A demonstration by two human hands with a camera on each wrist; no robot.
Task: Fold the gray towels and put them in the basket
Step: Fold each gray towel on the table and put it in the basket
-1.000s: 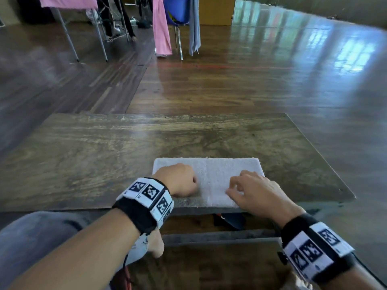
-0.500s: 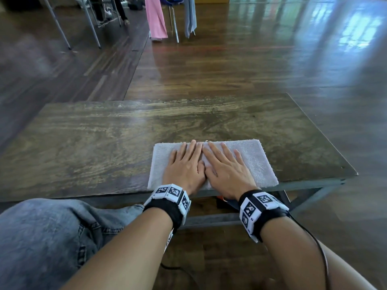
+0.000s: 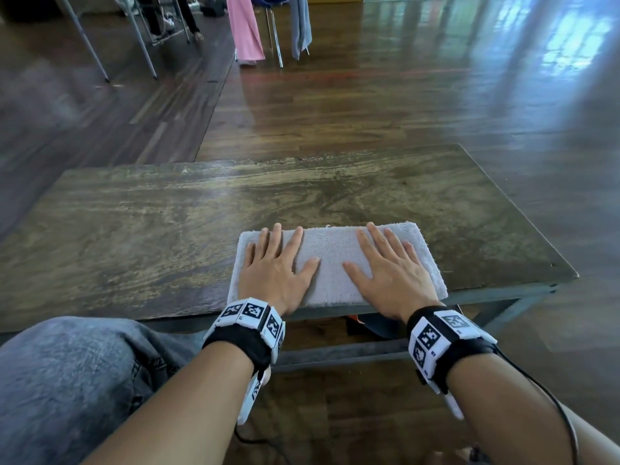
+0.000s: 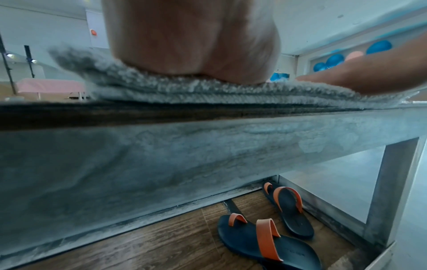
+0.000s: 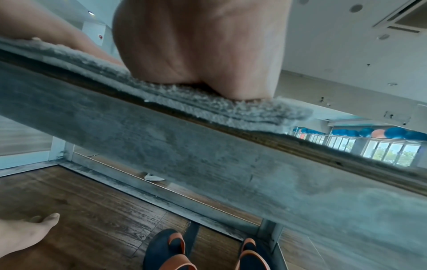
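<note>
Your hands have slid apart from the middle: left hand (image 3: 275, 270) and right hand (image 3: 389, 270) lie flat, fingers straight, pressing the folded towel (image 3: 330, 263) at the table's (image 3: 167, 229) near edge. Smoothing looks finished; no basket shows.

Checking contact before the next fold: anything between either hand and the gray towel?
Nothing visible. The left hand and right hand both lie flat, fingers straight, directly on the folded gray towel at the table near edge. No basket is in view, so that path cannot be judged.
</note>
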